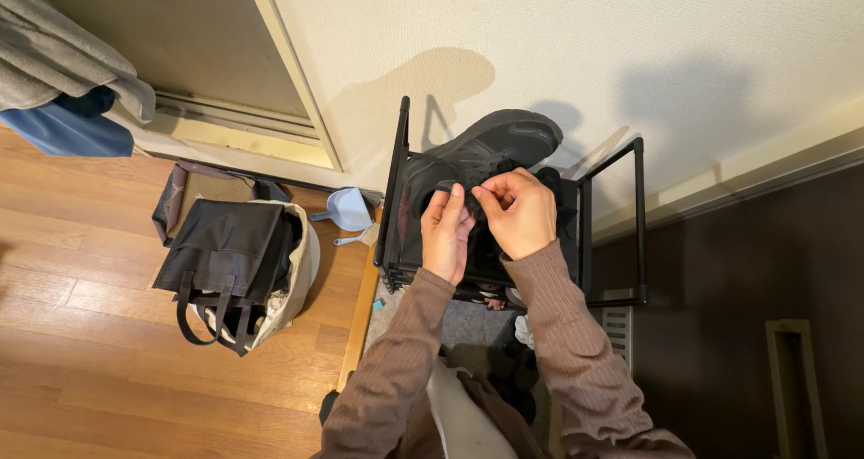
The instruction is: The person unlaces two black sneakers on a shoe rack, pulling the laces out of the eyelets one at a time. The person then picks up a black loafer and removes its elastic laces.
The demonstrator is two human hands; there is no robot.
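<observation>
Head view: both hands, left hand [447, 237] and right hand [519, 211], pinch black shoe [490, 148].

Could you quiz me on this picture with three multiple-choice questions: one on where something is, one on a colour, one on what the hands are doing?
1. Where is the dark bag?
A. on the wooden floor, left of the rack
B. on top of the rack
C. hung on the wall

2. What colour is the shoe?
A. white
B. red
C. black

3. How do the hands stand?
A. both at the shoe
B. both on the bag
C. one lifted away

Answers: 1 A, it lies on the boards; 2 C, its toe is black; 3 A, left hand and right hand pinch at its laces.
</observation>
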